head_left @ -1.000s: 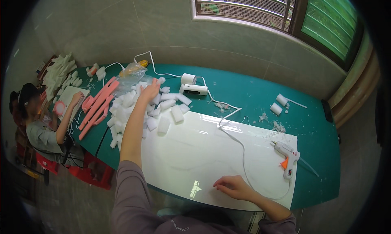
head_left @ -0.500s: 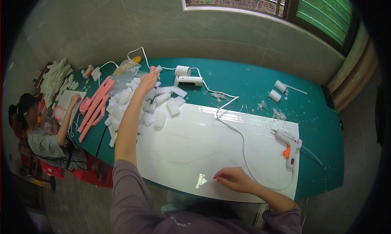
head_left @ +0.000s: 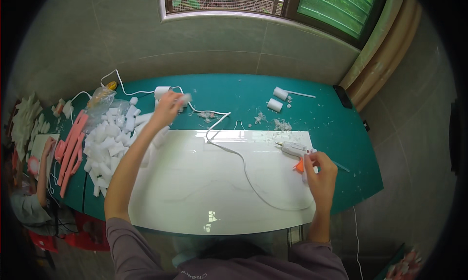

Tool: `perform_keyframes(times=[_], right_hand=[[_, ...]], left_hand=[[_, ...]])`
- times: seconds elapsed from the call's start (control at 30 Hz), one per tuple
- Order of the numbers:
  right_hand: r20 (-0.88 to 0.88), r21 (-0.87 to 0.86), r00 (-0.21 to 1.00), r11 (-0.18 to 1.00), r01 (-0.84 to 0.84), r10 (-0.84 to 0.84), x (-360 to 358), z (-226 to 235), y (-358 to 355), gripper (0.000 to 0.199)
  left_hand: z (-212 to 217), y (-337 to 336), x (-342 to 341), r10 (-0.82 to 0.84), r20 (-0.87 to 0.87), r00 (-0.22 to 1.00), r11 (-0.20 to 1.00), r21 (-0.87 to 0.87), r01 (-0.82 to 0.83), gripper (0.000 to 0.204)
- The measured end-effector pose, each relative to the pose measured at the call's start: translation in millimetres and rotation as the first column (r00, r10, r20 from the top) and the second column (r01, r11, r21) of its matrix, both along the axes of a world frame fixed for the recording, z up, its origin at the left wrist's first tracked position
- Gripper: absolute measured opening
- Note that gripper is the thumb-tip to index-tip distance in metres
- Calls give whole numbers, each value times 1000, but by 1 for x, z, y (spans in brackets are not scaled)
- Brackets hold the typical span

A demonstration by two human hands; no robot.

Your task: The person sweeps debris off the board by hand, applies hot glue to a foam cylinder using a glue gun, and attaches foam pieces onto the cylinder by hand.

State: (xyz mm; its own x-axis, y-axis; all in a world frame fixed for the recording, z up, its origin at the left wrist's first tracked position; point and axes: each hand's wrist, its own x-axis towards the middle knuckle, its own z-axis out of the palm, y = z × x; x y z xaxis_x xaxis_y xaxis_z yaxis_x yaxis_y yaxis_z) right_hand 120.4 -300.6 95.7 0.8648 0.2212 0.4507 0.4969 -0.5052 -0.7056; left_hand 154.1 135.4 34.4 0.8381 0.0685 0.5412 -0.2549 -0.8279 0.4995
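My left hand [head_left: 167,109] is closed on a small white foam piece [head_left: 185,99], pinched at the fingertips over the far part of the table. Below it and to the left lies a heap of white foam pieces [head_left: 108,146]. At the right edge of a glossy white board [head_left: 195,182], my right hand [head_left: 321,173] has its thumb and fingers curled at the handle of a white hot glue gun [head_left: 294,149] with an orange trigger. The gun lies on its side, nozzle toward the left; my fingers partly cover its handle.
Across the board runs a white cord [head_left: 243,165]. Two foam cylinders [head_left: 275,104] and glue scraps [head_left: 282,125] lie on the green table [head_left: 341,138]. Pink foam strips [head_left: 73,148] are left of the heap. A co-worker's arm [head_left: 43,172] reaches in at far left.
My right hand has moved from the board's near edge up to the glue gun. My left hand has moved right, away from the heap, with the foam piece. The view has turned right.
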Motion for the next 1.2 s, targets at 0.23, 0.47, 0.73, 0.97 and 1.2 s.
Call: perform_keyframes(times=[0.23, 0.47, 0.73, 0.97, 1.2], right_hand=[[-96, -544, 913, 789, 285, -396, 18, -63, -56, 40], [-40, -559, 950, 795, 236, -310, 26, -78, -37, 52], [-603, -200, 786, 980, 15, -135, 63, -79, -63, 49], [-625, 150, 781, 983, 108, 9, 59, -43, -38, 43], [-464, 543, 822, 839, -30, 330, 85, -23, 22, 39]], left_hand=[[2, -126, 40, -147, -116, 982, 979, 122, 161, 21], [-46, -144, 79, -15, -109, 994, 998, -67, 8, 31], [-3, -132, 16, -91, 81, 993, 996, 19, 90, 20], [0, -97, -76, -176, 61, 983, 982, -54, 179, 12], [-2, -92, -111, -53, 24, 998, 950, -308, 58, 11]])
